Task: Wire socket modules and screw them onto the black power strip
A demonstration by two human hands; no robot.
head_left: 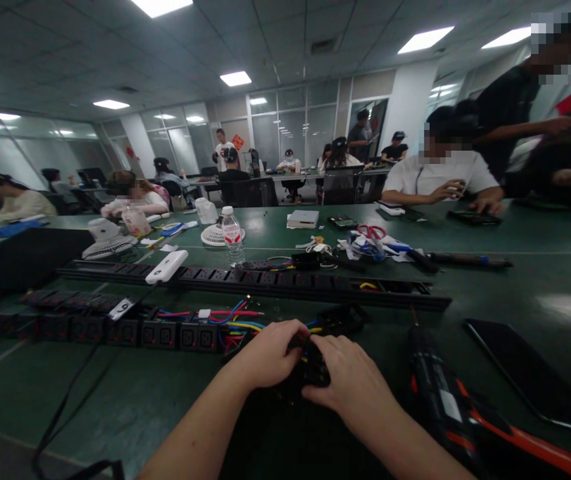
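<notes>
Both my hands meet at the middle of a green table. My left hand (270,353) and my right hand (348,383) have their fingers curled on a small black socket module (314,363) held between them. Coloured wires (238,319) in red, blue and yellow run from this module to a row of black sockets (130,331) on the left. What lies under my fingers is hidden.
A long black power strip (265,280) crosses the table behind my hands, a white device (166,266) on it. A black and orange electric screwdriver (440,393) lies right, beside a dark tablet (525,373). A water bottle (232,237), fan (218,235), scissors (371,231) and several seated people are farther back.
</notes>
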